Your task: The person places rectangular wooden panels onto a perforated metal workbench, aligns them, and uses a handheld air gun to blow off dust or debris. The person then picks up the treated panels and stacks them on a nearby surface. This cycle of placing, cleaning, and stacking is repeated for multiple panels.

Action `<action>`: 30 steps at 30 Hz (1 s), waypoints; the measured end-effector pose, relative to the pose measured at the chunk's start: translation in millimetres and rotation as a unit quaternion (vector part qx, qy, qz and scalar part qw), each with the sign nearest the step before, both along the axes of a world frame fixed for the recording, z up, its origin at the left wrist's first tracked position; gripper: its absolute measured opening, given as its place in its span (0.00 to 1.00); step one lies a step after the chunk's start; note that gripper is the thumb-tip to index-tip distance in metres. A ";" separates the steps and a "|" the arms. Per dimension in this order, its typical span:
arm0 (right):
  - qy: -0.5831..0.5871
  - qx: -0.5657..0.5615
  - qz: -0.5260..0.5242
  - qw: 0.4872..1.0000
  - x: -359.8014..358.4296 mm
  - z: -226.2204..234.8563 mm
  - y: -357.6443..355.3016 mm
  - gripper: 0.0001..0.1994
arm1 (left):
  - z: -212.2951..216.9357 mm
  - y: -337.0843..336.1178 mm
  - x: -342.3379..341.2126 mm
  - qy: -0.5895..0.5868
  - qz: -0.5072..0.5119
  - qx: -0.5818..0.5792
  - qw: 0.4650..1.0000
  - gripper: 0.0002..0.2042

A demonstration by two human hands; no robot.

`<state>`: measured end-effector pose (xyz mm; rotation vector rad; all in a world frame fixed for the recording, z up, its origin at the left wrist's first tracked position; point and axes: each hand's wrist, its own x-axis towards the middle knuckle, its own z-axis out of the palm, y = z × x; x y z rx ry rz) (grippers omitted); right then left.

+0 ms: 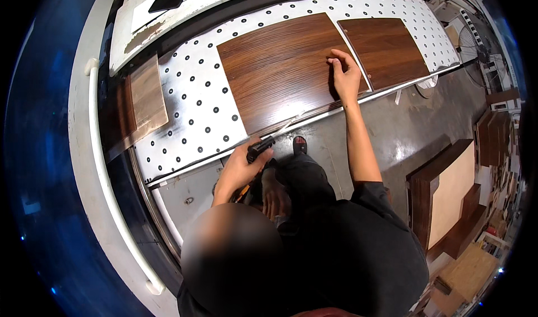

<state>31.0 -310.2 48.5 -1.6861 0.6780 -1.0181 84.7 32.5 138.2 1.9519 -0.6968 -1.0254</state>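
My left hand (240,168) is closed round a black-handled tool (261,148) at the near left corner of a large dark-brown wood-grain panel (286,70). A thin pale strip (289,122) runs from the tool's front beside the panel's near edge; I cannot tell whether it is a blade or a loose strip. Over the panel's right part, my right hand (347,80) is loosely curled with thumb and forefinger apart, and nothing shows in it. The panel lies flat on a white table (196,110) dotted with black rollers.
A smaller brown panel (386,51) lies right of the large one, a narrow gap between. Left is a metal machine plate (148,93) and a white rail (103,171). A dark phone (166,3) rests on the ledge behind. Stacked boards (448,196) stand at right, near a fan (473,45).
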 end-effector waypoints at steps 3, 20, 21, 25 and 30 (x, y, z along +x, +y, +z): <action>-0.032 0.172 0.021 0.984 -1.6 13.3 4.9 0.10 | -1.6 4.5 -5.7 0.023 -0.015 -0.004 1.000 0.18; 0.046 -0.021 0.093 0.994 -0.1 24.2 34.1 0.09 | -6.4 21.5 -1.8 0.017 0.071 -0.069 0.995 0.15; 0.038 0.028 0.111 0.993 1.4 28.4 41.5 0.09 | -7.4 22.1 -1.4 0.006 0.099 -0.106 0.989 0.15; 0.071 0.023 0.388 0.919 -5.9 88.9 91.4 0.28 | 9.0 10.6 10.2 -0.022 0.221 -0.294 0.930 0.13; -0.008 -0.215 0.459 0.862 2.6 117.0 198.0 0.53 | 39.1 -22.0 -5.6 -0.118 0.301 -0.413 0.851 0.20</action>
